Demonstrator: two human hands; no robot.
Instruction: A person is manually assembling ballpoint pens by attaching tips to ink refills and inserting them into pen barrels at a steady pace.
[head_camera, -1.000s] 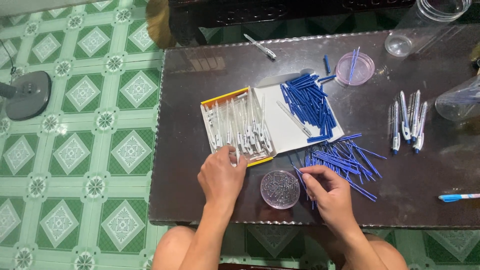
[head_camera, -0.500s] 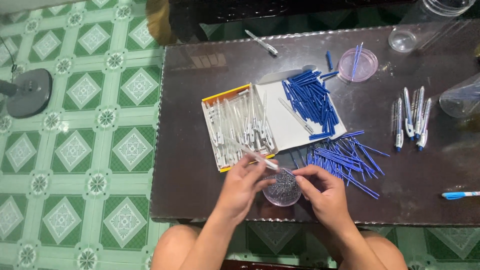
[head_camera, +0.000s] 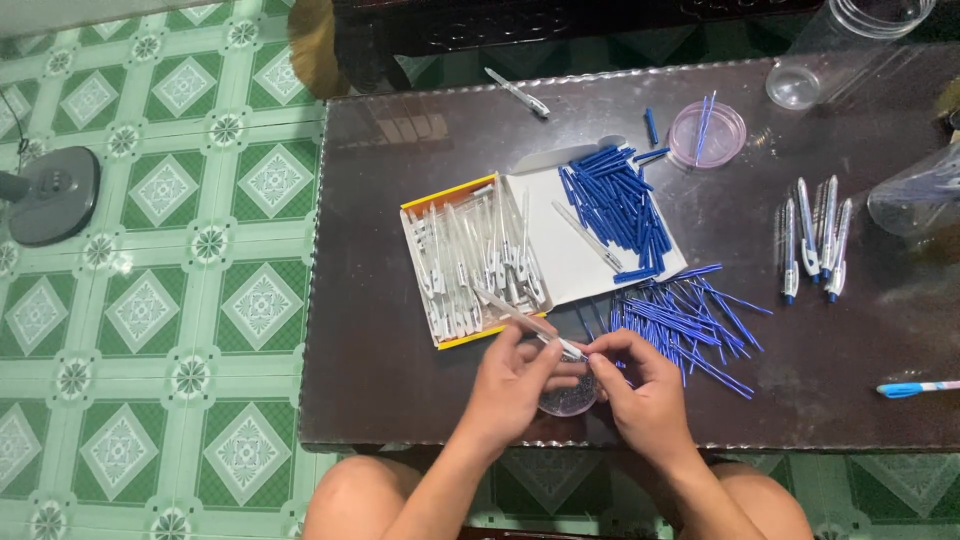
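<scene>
Both hands met at the near edge of the dark counter (head_camera: 380, 360), the left hand (head_camera: 515, 385) pinching a clear pen barrel (head_camera: 525, 322) that slanted up toward the box, while the right hand (head_camera: 640, 395) closed its fingertips on the barrel's near end, just above a small round dish (head_camera: 566, 400) largely hidden beneath the fingers. Just behind the hands lay an open yellow-edged box (head_camera: 470, 262) packed with more clear barrels, its white flap (head_camera: 560, 250) spread to the right and carrying a heap of short blue pen parts (head_camera: 615, 210). Thin blue refills (head_camera: 690, 320) were scattered on the counter beside the right hand. Farther right, four assembled white-and-blue pens (head_camera: 815, 240) lay side by side, and a single blue-capped pen (head_camera: 915, 388) rested near the counter's right edge. A pink round dish (head_camera: 708, 135) holding a few blue pieces sat toward the far side, near a clear plastic jar (head_camera: 840, 50). Green patterned floor tiles (head_camera: 150, 300) stretched to the left.
</scene>
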